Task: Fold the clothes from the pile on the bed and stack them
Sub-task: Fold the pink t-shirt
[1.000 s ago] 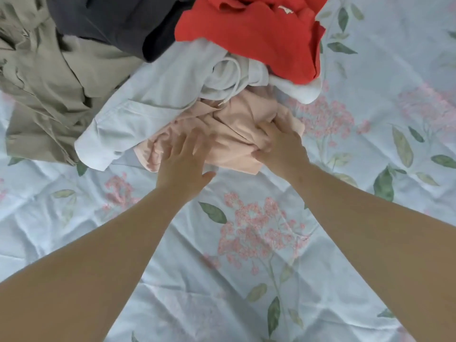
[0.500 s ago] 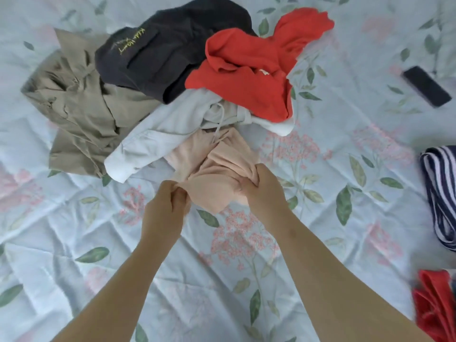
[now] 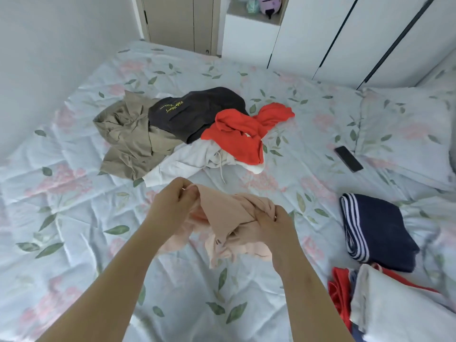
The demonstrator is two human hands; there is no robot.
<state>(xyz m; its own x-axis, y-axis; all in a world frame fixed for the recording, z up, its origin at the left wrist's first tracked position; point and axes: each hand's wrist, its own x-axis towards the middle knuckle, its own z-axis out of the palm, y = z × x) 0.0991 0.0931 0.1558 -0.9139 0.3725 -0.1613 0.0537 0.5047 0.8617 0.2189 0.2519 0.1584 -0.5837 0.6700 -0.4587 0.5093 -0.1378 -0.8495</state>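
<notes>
fingers (image 3: 262,217) on pink garment (image 3: 225,212), floral bed (image 3: 74,218)

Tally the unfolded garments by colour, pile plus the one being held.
khaki garment: 1
black garment: 1
red garment: 1
white garment: 1
pink garment: 1
Total: 5

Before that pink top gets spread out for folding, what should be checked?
1. Grip: left hand and right hand both pinch the pink top: ok.
2. Top apart from the pile: ok.
3. Top opened flat: not ok, bunched.
4. Bare bedspread beneath for laying out: ok.
5. Right side out: cannot tell.
6. Folded navy striped piece out of the way, at right: ok.
</notes>
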